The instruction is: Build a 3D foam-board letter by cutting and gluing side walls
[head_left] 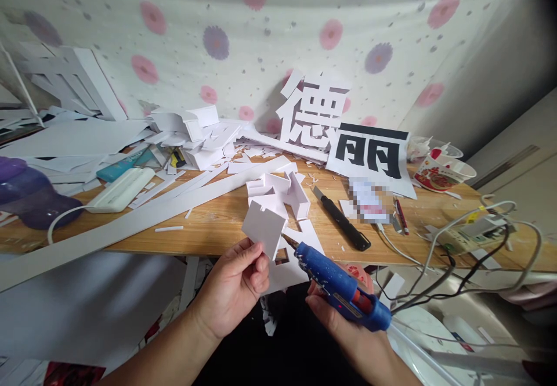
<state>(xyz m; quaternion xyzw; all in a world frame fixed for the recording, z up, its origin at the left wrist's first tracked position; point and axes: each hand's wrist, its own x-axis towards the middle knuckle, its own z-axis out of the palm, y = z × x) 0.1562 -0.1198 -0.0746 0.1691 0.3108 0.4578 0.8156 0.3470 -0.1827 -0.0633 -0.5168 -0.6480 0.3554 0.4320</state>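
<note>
My left hand (pixel 237 284) pinches a small white foam board piece (pixel 263 227) by its lower edge, holding it up above the table's front edge. In my right hand (pixel 337 319) is a blue hot glue gun (pixel 342 287), its nozzle pointing up and left at the right edge of that piece. Whether the nozzle touches the board I cannot tell. Just behind stands a partly built white foam board shape (pixel 298 195) with upright walls. A flat white cut-out (pixel 311 236) lies under and beside it, reaching over the table's edge.
A black utility knife (pixel 342 219) lies to the right, near a power strip (pixel 472 232) with tangled cables. A long white strip (pixel 130 223) crosses the wooden table. At the back stand a white character (pixel 311 110), a printed sheet (pixel 369 157) and a paper bowl (pixel 444 171); scraps pile up left.
</note>
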